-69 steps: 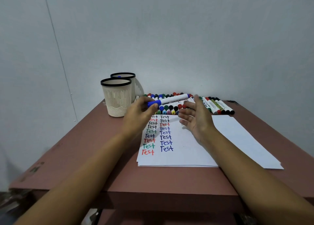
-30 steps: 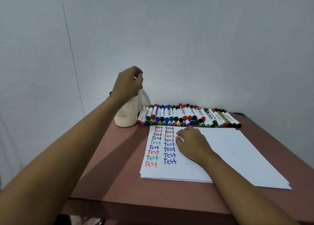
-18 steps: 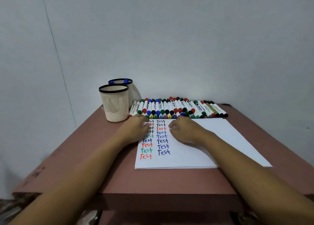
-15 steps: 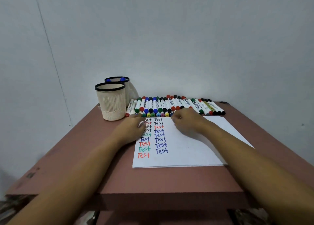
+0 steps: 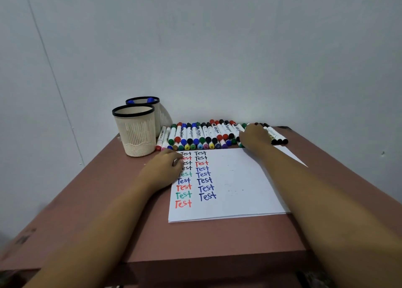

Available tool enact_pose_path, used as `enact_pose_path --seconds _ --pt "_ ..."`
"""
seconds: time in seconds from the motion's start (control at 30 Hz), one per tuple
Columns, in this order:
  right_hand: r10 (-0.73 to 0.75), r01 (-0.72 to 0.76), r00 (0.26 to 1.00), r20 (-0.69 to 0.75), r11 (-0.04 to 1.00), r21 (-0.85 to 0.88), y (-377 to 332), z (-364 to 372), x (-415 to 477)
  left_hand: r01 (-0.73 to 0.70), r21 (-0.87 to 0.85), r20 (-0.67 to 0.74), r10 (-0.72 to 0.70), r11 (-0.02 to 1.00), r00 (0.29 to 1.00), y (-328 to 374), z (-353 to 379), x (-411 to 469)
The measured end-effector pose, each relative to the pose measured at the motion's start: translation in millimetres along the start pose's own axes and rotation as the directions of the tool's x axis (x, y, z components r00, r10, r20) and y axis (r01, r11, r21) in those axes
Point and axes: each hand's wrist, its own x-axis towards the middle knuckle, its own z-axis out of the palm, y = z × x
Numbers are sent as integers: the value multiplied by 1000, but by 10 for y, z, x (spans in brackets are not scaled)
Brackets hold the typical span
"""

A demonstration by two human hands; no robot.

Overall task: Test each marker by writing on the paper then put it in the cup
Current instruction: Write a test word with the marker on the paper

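A long row of capped markers (image 5: 200, 135) in several colours lies along the far edge of the table. My right hand (image 5: 253, 136) lies on the right part of that row; its fingertips are hidden among the markers. My left hand (image 5: 165, 168) rests on the left edge of the white paper (image 5: 235, 183), fingers loosely curled, holding nothing. The paper carries two columns of the word "Test" in black, red, green and blue. Two cream mesh cups stand at the far left: the front cup (image 5: 136, 133) and, behind it, the back cup (image 5: 159, 113) with blue marker caps showing.
The brown table (image 5: 104, 192) stands against a plain grey wall. Its front edge is near me and its left edge drops off beside the cups. Black markers (image 5: 279, 138) end the row at the right.
My left hand dropped the blue marker into the back cup, then came down onto the paper's left edge. My right hand slid from the paper up onto the right part of the marker row.
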Motion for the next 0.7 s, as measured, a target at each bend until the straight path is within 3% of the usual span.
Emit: enact_pose_path --seconds 0.2,0.43,0.57,0.7 --pt "54 -46 996 -72 994 101 -28 52 -4 10 7 7 -10 1000 1000 13 -11 -8" --pt "173 -81 961 -217 924 375 -123 -83 -153 30 -59 -48 -33 998 998 49 -43 -24" --pt "121 29 958 -259 859 511 -152 -231 -340 2 -121 -172 -23 993 985 85 -81 -67" --pt "30 75 988 -152 764 640 -237 -287 -706 -111 -125 -284 72 986 956 129 -99 -116"
